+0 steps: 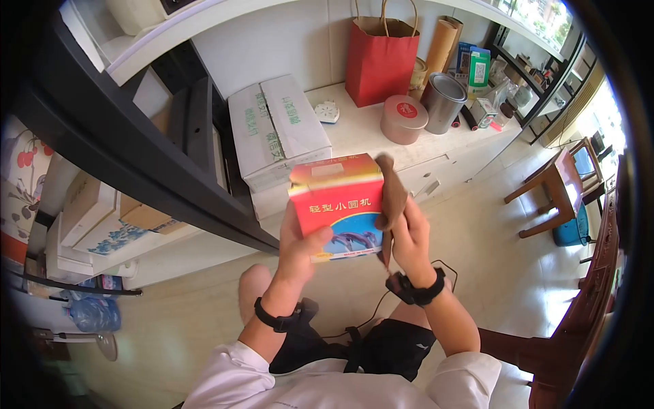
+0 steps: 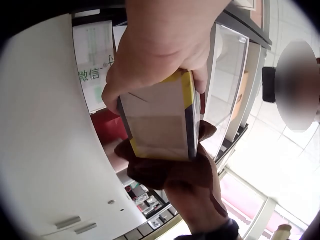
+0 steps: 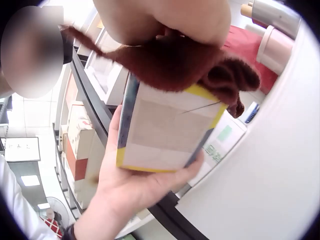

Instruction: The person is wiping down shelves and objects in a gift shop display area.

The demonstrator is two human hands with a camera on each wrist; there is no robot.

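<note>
A red, yellow and blue printed box (image 1: 346, 211) is held in the air in front of the body. My left hand (image 1: 298, 249) grips its left side, thumb on the printed face. On the box's right side my right hand (image 1: 411, 238) holds a brown cloth (image 1: 393, 194) against it. In the left wrist view the box's pale face (image 2: 157, 117) shows between the left hand (image 2: 160, 45) and the cloth (image 2: 165, 172). The right wrist view shows the cloth (image 3: 170, 62) bunched under the right hand (image 3: 170, 20), over the box's edge.
Behind the box a white counter holds a white carton (image 1: 276, 123), a red paper bag (image 1: 381, 61), a round pink tin (image 1: 404, 120) and a grey can (image 1: 444, 102). A dark shelf frame (image 1: 157, 157) stands at the left. A wooden stool (image 1: 552, 187) is at the right.
</note>
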